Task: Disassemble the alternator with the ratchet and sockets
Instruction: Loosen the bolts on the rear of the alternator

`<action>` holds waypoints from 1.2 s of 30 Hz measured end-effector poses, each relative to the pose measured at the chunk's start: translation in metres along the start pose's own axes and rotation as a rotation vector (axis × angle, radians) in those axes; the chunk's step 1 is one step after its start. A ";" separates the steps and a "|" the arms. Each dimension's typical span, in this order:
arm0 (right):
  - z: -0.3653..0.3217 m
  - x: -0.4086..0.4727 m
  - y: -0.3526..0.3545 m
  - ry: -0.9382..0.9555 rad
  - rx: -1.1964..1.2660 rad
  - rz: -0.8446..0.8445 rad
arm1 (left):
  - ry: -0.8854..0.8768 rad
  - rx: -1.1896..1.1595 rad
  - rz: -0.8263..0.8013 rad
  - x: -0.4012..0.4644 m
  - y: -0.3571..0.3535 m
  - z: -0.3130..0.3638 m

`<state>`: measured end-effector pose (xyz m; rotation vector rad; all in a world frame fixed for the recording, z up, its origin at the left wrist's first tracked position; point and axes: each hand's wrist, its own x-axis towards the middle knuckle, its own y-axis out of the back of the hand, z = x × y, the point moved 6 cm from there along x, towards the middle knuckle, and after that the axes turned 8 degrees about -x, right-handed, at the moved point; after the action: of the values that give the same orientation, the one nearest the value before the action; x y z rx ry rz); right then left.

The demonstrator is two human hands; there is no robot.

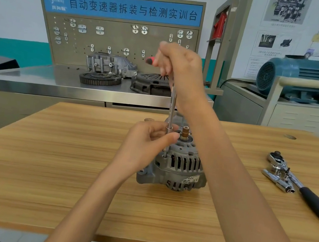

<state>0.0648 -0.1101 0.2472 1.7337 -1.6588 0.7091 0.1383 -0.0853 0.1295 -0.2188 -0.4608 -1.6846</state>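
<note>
A grey alternator [180,168] stands on the wooden table [47,167] with its copper-coloured shaft end [185,131] pointing up. A long driver with a red handle [149,60] and a steel shaft [171,110] stands upright, its lower tip in a bolt hole on the alternator's left shoulder. My right hand [181,69] grips the red handle at the top. My left hand [150,140] pinches the lower part of the shaft just above the housing. A ratchet [297,179] with a black grip lies at the right of the table, beside loose sockets [280,179].
Behind the table is a steel bench [48,77] carrying a gear ring [100,78], a gearbox housing [109,63] and a dark clutch cover [151,83], backed by a pegboard [114,39]. A blue electric motor [294,75] sits at the right rear.
</note>
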 end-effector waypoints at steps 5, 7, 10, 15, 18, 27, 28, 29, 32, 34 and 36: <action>-0.004 -0.007 0.003 0.087 -0.256 0.224 | 0.028 -0.049 0.038 0.003 0.003 -0.004; -0.016 -0.016 0.003 0.204 -0.861 0.410 | 0.032 -0.040 0.067 0.004 0.003 -0.007; -0.022 -0.018 0.001 0.222 -1.132 0.475 | 0.020 -0.005 0.095 0.005 0.003 -0.007; -0.002 -0.002 0.006 0.038 -0.254 0.133 | 0.025 -0.020 0.040 0.000 0.001 0.000; 0.003 0.001 -0.005 -0.123 0.266 -0.078 | 0.016 -0.010 0.021 0.000 0.000 0.001; -0.024 -0.018 0.000 0.218 -1.091 0.448 | 0.000 0.025 0.125 0.002 0.006 -0.004; -0.024 -0.016 0.000 0.216 -1.036 0.424 | 0.001 0.025 0.119 0.002 0.006 -0.003; -0.020 -0.012 0.000 0.216 -0.878 0.367 | 0.006 0.018 0.105 0.001 0.005 -0.001; -0.011 -0.003 0.000 0.119 -0.381 0.141 | 0.030 -0.019 0.028 0.000 0.002 0.000; -0.004 0.000 -0.004 -0.031 -0.032 -0.016 | 0.031 -0.027 0.011 0.000 0.000 0.000; 0.002 0.000 -0.007 -0.151 0.234 -0.063 | 0.016 -0.022 0.029 0.001 0.000 0.001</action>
<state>0.0720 -0.1116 0.2450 2.0397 -1.6657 0.7853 0.1382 -0.0859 0.1315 -0.2274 -0.4251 -1.6626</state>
